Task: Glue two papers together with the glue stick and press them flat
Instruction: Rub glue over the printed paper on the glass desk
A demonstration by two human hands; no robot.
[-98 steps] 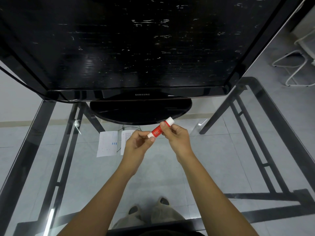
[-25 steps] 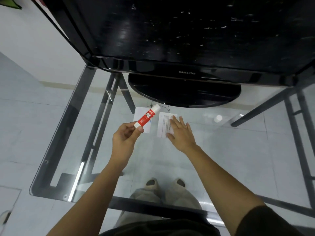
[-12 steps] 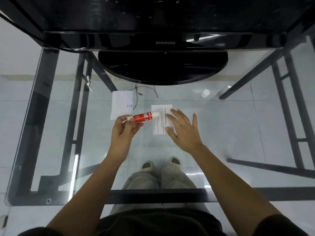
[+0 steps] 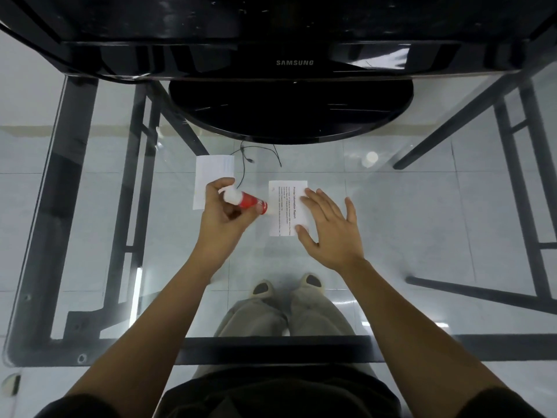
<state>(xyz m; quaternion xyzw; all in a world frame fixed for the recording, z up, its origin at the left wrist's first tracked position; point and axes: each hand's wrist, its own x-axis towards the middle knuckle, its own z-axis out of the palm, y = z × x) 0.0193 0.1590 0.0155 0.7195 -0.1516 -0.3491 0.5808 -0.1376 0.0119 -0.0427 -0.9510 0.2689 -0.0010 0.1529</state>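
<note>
Head view looks straight down through a glass counter (image 4: 407, 212) at the person's two bare forearms reaching forward. Left hand (image 4: 221, 214) is curled around a red glue stick (image 4: 248, 202), gripping it with fingers and thumb; the stick lies nearly level, its white base end toward the left and its glue end pointing right, just beside the left edge of a printed paper (image 4: 286, 206). Whether the tip touches that sheet cannot be told. Right hand (image 4: 330, 229) lies spread and flat, holding nothing, its fingertips (image 4: 307, 196) and thumb resting on the right edge of the printed paper, which carries lines of small text and the heading "Printer Information Report". A second paper (image 4: 211, 170) lies apart to the left on the glass, partly covered by the left hand. A thin black cable (image 4: 245, 155) trails between the two sheets. Beyond them stands a black Samsung monitor (image 4: 289, 58) on its oval base (image 4: 289, 116). Below the glass show the dark counter frame, a pale tiled floor and the person's feet.
</note>
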